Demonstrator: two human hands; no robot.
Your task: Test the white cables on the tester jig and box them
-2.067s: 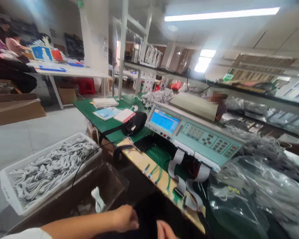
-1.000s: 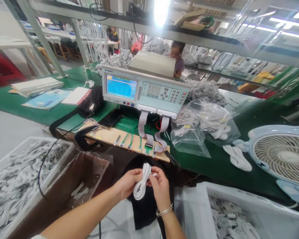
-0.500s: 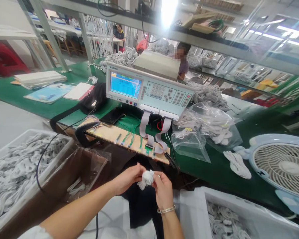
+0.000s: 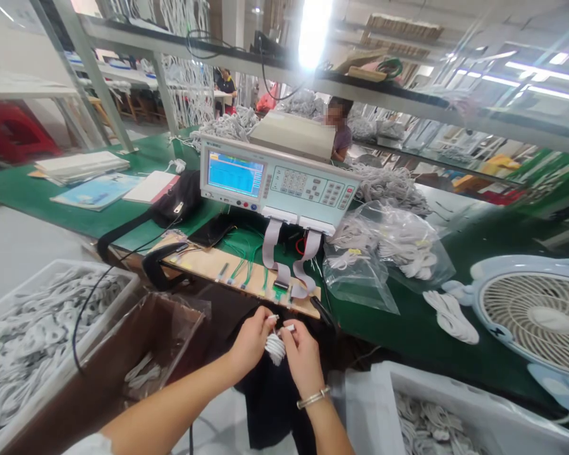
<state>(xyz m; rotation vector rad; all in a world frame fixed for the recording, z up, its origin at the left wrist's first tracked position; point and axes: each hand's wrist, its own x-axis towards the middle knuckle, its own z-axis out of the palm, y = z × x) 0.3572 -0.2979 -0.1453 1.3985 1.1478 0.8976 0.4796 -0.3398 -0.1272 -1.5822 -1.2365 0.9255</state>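
Taking twelve o'clock as straight ahead of the person, I see both hands meet over a dark cloth (image 4: pixel 265 411), a coiled white cable (image 4: pixel 275 351) caught between them. The left hand (image 4: pixel 250 341) has thumb and finger pressed together on one small white end (image 4: pixel 274 317); the right hand (image 4: pixel 304 357) looks clamped the same way on a second end (image 4: pixel 289 328), a little apart at four o'clock from the first. The coil hangs below the two pinches — about half past five from the left fingertips, nearer half past seven from the right — snug against the right fingers. Its strands seem to run from eleven towards five, but it is foreshortened, so I can't be sure of its long axis.

Just past the fingertips, at twelve, lies the near edge of a wooden strip (image 4: pixel 201 258), slanting from ten to one, with grey ribbon cables (image 4: pixel 270 243) coming down onto it. The left fingertips sit slightly closer to that edge than the right — neither hand touches it.
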